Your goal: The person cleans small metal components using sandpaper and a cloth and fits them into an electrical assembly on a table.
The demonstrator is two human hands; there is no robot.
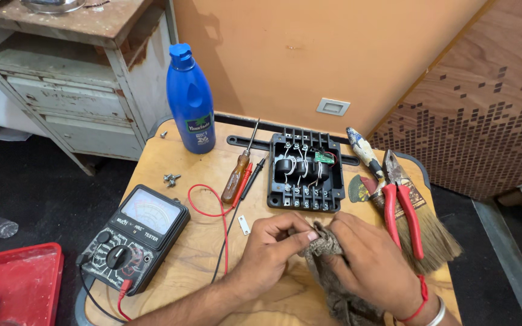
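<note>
My left hand and my right hand both grip a brown-grey rag bunched between them at the table's front. Whether something small is wrapped inside the rag is hidden. Just beyond my fingers lies an open black plastic electrical box with coils, white wires, a small green circuit board and rows of terminal screws. A small metal plate lies left of my left hand.
On the wooden table: an analog multimeter with red and black leads, a brown-handled screwdriver, a blue bottle, loose screws, red-handled pliers on a brush. A red tray is lower left.
</note>
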